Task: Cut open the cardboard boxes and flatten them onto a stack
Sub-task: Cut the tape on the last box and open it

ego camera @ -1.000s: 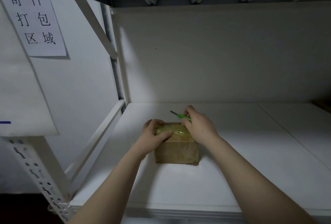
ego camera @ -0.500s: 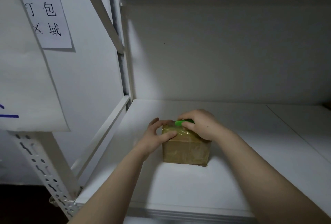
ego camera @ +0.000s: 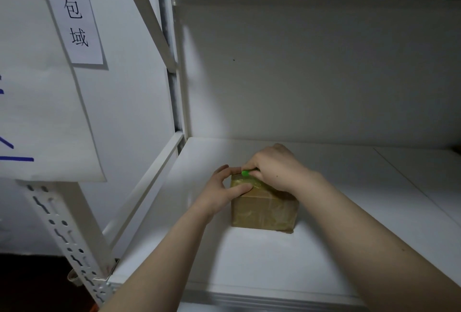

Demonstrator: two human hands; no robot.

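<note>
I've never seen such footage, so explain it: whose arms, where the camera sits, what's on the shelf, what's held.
No machine here: a person works bare-handed, and one camera worn on the head looks down at the arms. A small taped cardboard box stands on a white shelf. The left hand grips the box's top left corner. The right hand holds a green tool at the box's top; its blade is hidden. A paper sign hangs at the left.

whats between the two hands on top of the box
In the head view, the green end of the cutter sticks out of the right hand toward the left hand, over the taped top of the cardboard box; nothing else shows there.
</note>
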